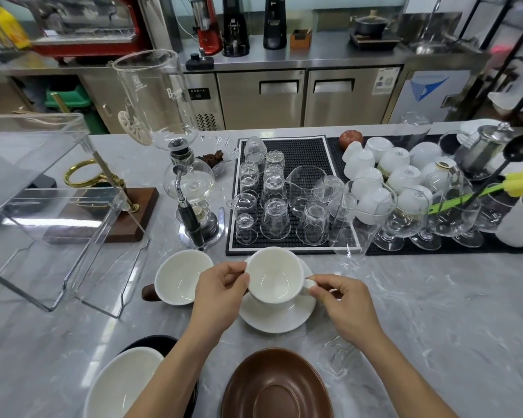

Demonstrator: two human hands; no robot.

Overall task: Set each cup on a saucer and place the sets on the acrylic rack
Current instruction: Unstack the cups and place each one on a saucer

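Note:
A white cup [274, 276] sits over a white saucer [280, 315] in the middle of the marble counter. My left hand [221, 289] pinches the cup's left rim. My right hand [341, 300] pinches its handle on the right. To the left stands a second cup [180, 276], white inside with a brown handle. Near the front edge lie a brown saucer [277, 387] and a white cup [121, 384] on a black saucer [151, 342]. The clear acrylic rack [58, 212] stands at the left, with nothing on its shelves.
A glass siphon brewer [191, 188] stands behind the cups. A black rubber mat [302, 146] holds several upturned glasses, a glass pitcher and stemmed glasses. Behind it are several upturned white cups [396, 164] and a metal teapot [480, 152]. A wooden stand with brass rings [103, 206] sits behind the rack.

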